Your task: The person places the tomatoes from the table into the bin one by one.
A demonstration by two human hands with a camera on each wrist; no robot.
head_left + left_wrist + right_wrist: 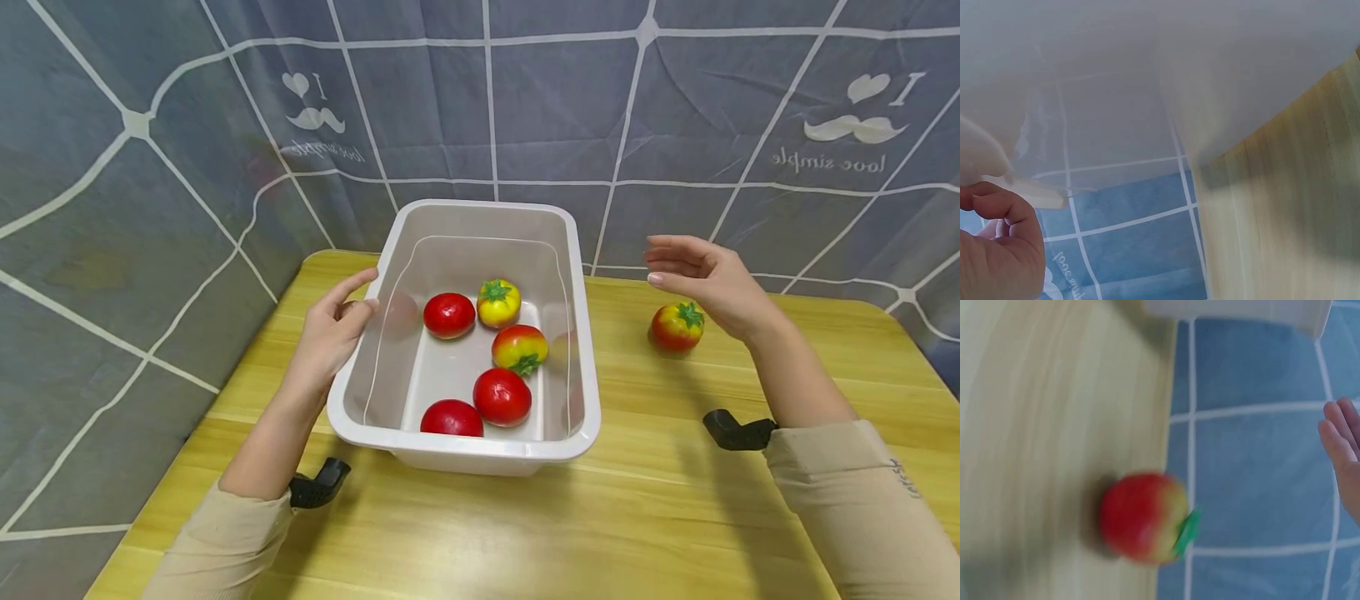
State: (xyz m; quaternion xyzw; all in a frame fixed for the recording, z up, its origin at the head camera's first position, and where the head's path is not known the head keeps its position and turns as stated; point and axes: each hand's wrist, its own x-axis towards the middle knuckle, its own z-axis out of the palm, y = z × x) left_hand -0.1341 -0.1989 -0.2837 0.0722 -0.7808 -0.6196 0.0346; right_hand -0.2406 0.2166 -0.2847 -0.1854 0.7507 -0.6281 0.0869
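My left hand (326,337) grips the left rim of a whitish plastic bin (480,451), thumb at the edge and fingers along the outside. In the left wrist view the bin's side wall (1122,119) fills the upper part, with the curled left hand (1004,240) at lower left. My right hand (712,279) hovers with loosely bent fingers above and behind a red-and-yellow tomato (676,327) with a green leafy top, on the table right of the bin. Nothing is in that hand. The right wrist view shows the tomato (1144,517) apart from the fingers (1337,440).
Inside the bin lie several tomatoes, among them a yellow one (500,307), a red-and-yellow one (517,343) and a dark red one (449,316). The wooden table (480,542) meets a grey-blue patterned curtain (555,108) at the back and left.
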